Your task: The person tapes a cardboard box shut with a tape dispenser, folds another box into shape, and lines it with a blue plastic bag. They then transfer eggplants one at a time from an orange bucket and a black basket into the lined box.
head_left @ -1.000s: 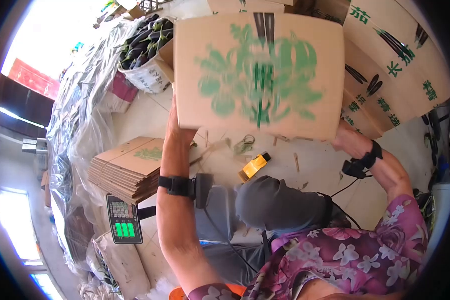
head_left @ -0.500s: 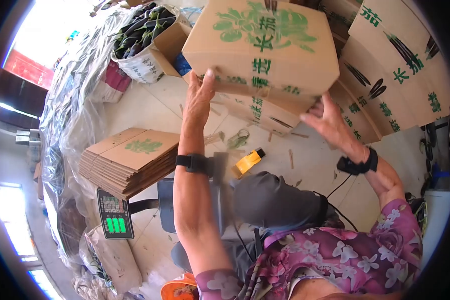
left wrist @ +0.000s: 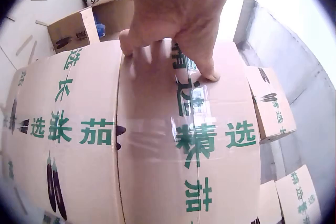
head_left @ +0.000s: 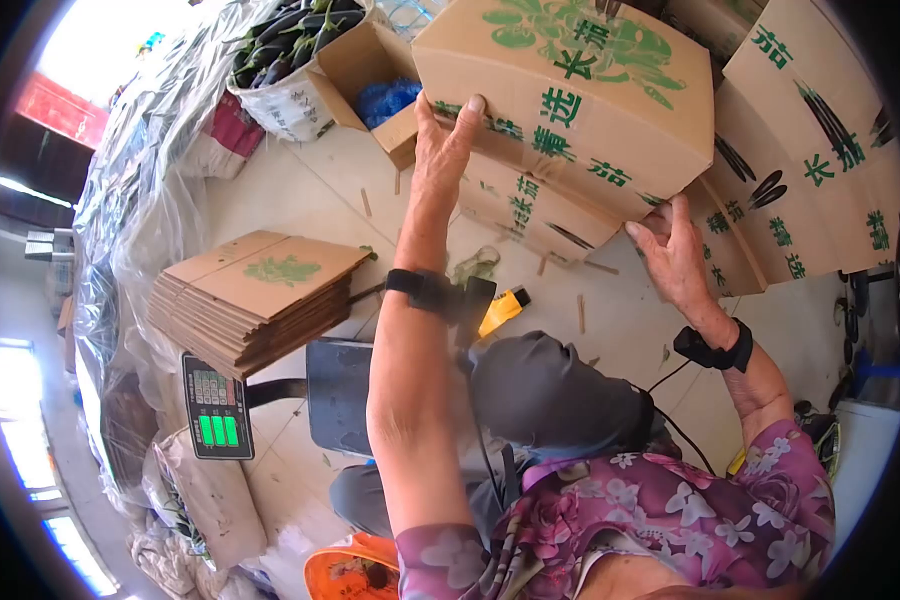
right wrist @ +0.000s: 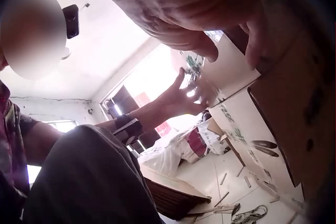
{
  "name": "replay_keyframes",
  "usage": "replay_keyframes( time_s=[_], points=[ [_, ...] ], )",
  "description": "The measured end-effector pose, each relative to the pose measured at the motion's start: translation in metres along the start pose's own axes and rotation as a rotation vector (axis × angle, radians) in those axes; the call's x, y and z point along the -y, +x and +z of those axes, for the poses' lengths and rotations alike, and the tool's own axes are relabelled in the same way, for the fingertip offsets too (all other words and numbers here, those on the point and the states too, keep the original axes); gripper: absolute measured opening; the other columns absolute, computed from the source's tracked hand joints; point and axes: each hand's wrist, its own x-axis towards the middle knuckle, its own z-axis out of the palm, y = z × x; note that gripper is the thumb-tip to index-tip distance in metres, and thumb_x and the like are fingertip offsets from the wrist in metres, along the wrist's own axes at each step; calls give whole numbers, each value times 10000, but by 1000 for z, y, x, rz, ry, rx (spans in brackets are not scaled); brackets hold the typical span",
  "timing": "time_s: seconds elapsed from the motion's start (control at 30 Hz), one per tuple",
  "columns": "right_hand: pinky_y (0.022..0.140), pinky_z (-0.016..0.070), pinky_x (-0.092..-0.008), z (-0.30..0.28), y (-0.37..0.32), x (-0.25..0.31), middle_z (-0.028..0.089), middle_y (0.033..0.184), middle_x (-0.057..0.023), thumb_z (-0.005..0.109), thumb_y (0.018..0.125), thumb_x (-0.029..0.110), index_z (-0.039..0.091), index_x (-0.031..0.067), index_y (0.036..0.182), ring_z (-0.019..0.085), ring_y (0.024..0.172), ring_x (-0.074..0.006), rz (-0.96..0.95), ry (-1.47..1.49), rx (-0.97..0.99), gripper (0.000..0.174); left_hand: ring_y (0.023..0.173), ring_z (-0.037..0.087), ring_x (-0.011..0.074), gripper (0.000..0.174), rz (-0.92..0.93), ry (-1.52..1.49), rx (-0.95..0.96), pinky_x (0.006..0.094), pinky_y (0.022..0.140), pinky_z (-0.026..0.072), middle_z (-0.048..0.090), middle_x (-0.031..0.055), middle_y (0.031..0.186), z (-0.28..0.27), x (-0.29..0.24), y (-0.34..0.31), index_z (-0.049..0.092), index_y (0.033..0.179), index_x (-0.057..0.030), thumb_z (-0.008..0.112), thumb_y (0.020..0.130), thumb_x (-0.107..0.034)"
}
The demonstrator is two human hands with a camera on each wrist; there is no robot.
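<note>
A taped cardboard box [head_left: 630, 140] with green lettering and a green vegetable print sits over another printed box [head_left: 540, 215] in the head view. My left hand [head_left: 440, 155] holds the upper box at its left end, thumb on the near side. The left wrist view shows that hand [left wrist: 178, 16] with thumb and fingertips against the taped face. At the lower right corner, my right hand [head_left: 675, 262] grips the same box, some fingers hidden behind it. In the right wrist view its thumb and fingers [right wrist: 255, 45] are spread around the corner.
More cartons [head_left: 810, 170] stand at the right. Flattened cardboard [head_left: 270, 275] is stacked at the left beside a scale display [head_left: 218, 408]. A sack of eggplants [head_left: 295, 45] and an opened box [head_left: 370, 60] are behind. A yellow tape dispenser [head_left: 500, 312] lies on the floor.
The raised box has come down and tipped back over the lower box, showing its taped side. Both hands have stayed at its ends, and the view has shifted.
</note>
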Motion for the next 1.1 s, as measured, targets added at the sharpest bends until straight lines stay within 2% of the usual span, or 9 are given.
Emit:
replay_keyframes(
  time_s=[0.23,0.3,0.43,0.63,0.67,0.7,0.73,0.9,1.1],
  points=[
    [760,559,-329,15,-35,-2,633,1208,-208,652,902,87,311,-12,1424,673,1047,-249,-34,45,41,630,1163,553,270,802,-45,105,-118,375,981,459,524,239,1351,-17,43,-15,357,1417,77,689,883,-420],
    [795,542,-324,13,-52,25,681,1113,-171,629,916,107,481,-12,1323,678,980,-216,297,154,358,449,1161,532,247,621,-161,62,-179,364,914,483,521,180,1328,-34,55,-42,420,1374,-7,631,935,-392],
    [811,534,-323,73,-46,48,710,1018,-145,629,918,150,615,-19,1161,673,926,-186,308,174,705,296,1090,609,268,551,-386,-254,-327,357,897,497,576,185,1280,-89,29,-134,453,1363,16,596,965,-337],
    [789,536,-344,229,10,119,699,957,-172,673,884,231,632,-22,1101,690,879,-247,-263,168,840,336,937,651,168,325,-405,-308,-831,268,755,512,643,108,1097,-143,19,-257,601,1212,-5,596,965,-216],
    [797,538,-339,257,17,128,695,993,-151,666,878,184,623,-17,1145,677,930,-204,-382,102,850,337,1018,636,205,340,-408,-229,-832,319,873,502,641,123,1104,-150,25,-275,566,1242,-1,585,973,-209],
    [813,542,-366,287,21,131,693,1030,-177,681,856,210,624,-17,1163,686,950,-236,-342,144,912,386,1012,636,217,327,-336,-321,-844,316,860,513,640,136,1112,-157,39,-294,561,1240,3,575,978,-193],
    [822,544,-378,304,24,139,687,1058,-195,688,838,223,634,-14,1160,692,944,-279,-544,87,832,404,1004,638,222,341,-386,-168,-891,302,830,523,644,144,1112,-152,43,-300,548,1254,8,573,982,-196],
    [728,545,-358,227,36,145,701,911,-167,707,845,200,661,-1,989,700,799,-279,-414,237,993,252,912,649,185,304,-526,-448,-999,272,783,527,661,113,1043,-92,57,-300,566,1248,-40,560,992,-204],
    [804,530,-296,61,78,117,708,1036,-117,642,915,177,658,13,1121,680,926,-171,-308,12,646,264,899,652,173,270,-650,-472,-945,264,777,519,666,96,1040,-80,87,-286,576,1231,-52,528,1010,-200]
  ],
)
